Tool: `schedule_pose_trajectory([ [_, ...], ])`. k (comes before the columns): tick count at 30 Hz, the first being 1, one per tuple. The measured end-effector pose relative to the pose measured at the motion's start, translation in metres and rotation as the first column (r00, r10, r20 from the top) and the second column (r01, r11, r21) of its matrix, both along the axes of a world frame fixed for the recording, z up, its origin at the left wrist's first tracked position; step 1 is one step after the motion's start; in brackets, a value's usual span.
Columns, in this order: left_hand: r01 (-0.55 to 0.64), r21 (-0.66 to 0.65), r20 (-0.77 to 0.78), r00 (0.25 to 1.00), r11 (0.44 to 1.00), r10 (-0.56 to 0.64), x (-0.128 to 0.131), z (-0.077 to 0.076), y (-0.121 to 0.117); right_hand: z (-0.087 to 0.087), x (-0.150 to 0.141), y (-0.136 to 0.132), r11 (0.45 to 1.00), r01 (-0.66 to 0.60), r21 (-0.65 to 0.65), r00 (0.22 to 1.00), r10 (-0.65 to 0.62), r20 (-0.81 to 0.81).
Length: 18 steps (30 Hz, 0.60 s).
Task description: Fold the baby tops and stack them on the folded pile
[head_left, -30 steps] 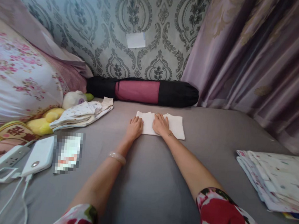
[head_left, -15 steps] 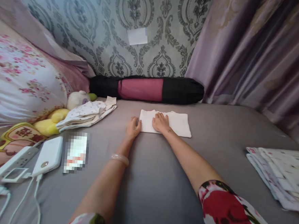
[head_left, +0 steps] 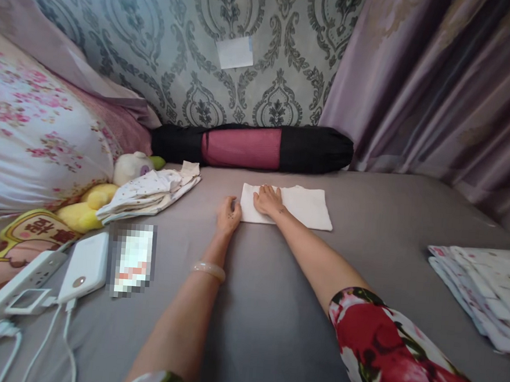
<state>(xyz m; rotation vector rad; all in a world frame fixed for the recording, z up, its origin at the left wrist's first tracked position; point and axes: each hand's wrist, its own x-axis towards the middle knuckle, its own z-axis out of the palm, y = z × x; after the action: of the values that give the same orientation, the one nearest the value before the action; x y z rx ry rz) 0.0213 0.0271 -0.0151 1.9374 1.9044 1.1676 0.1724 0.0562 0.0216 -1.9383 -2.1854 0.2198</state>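
Observation:
A folded white cloth garment (head_left: 306, 208) lies flat on the grey bed sheet (head_left: 266, 285). My right hand (head_left: 268, 200) rests palm down on its left part, fingers stretched out. Just off the garment's left edge, my left hand (head_left: 229, 213) stands on its side with loosely bent fingers and the thumb apart. Nothing shows in its grasp. Whether its thumb side touches the cloth edge, I cannot tell.
Folded clothes (head_left: 150, 189) lie at the left near plush toys (head_left: 81, 208). A power strip (head_left: 16, 296), a white power bank (head_left: 86, 266) and cables sit at front left. More folded cloths (head_left: 483, 294) lie right. A long black and pink bag (head_left: 240, 146) lines the wall.
My left hand has come off the garment's left edge and turned onto its side. My right hand has slid left across the cloth. The view has shifted slightly.

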Motion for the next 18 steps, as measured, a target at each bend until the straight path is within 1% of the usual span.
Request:
schedule_pose_trajectory([
  [5,-0.039,-0.020,0.046,0.998,0.999,0.040,0.000,-0.001,0.000,-0.001,-0.012,0.004,0.999,0.031,0.010,1.000,-0.031,-0.004],
  [9,-0.033,-0.032,0.089,0.995,0.999,0.036,0.000,0.001,-0.001,-0.001,-0.020,0.004,0.998,0.058,0.014,0.998,-0.058,-0.010],
  [14,-0.064,-0.035,0.143,0.987,0.997,0.068,-0.001,0.002,-0.002,0.000,-0.032,-0.001,0.999,0.011,0.051,0.999,-0.009,-0.041],
  [18,-0.061,-0.038,0.169,0.983,0.997,0.066,-0.001,0.004,-0.003,-0.001,-0.039,-0.004,0.999,0.024,0.044,0.999,-0.022,-0.040],
])
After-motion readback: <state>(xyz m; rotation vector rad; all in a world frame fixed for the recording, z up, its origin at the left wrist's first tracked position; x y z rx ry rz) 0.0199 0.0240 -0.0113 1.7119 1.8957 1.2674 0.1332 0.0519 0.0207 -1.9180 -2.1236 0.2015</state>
